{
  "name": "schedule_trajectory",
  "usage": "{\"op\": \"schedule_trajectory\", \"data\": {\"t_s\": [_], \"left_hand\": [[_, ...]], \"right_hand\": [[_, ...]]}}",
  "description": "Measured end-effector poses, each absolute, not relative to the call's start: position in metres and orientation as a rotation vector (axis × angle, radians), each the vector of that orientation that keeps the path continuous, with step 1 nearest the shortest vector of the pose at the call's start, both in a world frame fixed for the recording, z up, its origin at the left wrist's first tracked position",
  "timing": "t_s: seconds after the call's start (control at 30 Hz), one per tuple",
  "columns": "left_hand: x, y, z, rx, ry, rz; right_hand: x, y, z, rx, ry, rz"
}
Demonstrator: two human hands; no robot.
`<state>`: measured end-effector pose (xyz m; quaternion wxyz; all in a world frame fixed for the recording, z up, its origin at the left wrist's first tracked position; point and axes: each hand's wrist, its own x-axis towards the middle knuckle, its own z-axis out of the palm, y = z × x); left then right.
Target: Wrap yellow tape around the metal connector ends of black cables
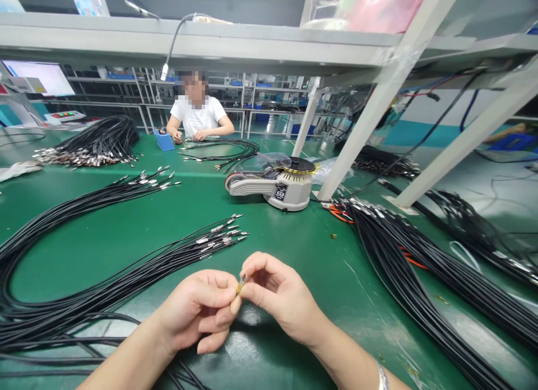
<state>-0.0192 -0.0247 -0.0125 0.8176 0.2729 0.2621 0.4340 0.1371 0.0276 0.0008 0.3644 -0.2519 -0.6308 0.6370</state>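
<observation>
My left hand (204, 306) is closed in a pinch, thumb against fingers, on a small metal connector (244, 279) with amber tape (239, 289) round it. From the other side, the thumb and forefinger of my right hand (275, 286) close on the same connector and its tape. Most of the small piece is hidden behind my fingertips, and I cannot make out whether a cable runs from it through my left palm. Just beyond my left hand lie the metal-tipped ends of a bundle of black cables (168, 261), which curves round to the left.
A round tape dispenser (290, 188) stands ahead on the green table (202, 196). More black cables (424, 272) lie at the right beside slanted shelf posts (378, 98). A cable pile (101, 140) sits at the back left. Across the table, a co-worker (197, 115) handles cables near a blue box (165, 140).
</observation>
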Motion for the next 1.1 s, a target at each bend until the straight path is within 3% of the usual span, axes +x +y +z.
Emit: {"op": "schedule_trajectory", "data": {"t_s": [0.2,0.53,0.93,1.1], "left_hand": [[-0.021,-0.027,-0.015,0.626,0.552,0.719],[-0.007,-0.029,0.004,1.170,1.274,1.027],[0.002,-0.029,-0.011,1.845,1.524,1.072],[0.005,-0.029,-0.011,1.734,1.493,0.991]], "right_hand": [[0.146,0.031,0.003,-0.436,-1.920,1.483],[0.161,0.048,0.017,-0.718,-1.914,1.501],[0.156,0.039,0.015,-0.888,-1.935,1.414],[0.165,0.043,0.020,-0.814,-2.176,1.253]]}}
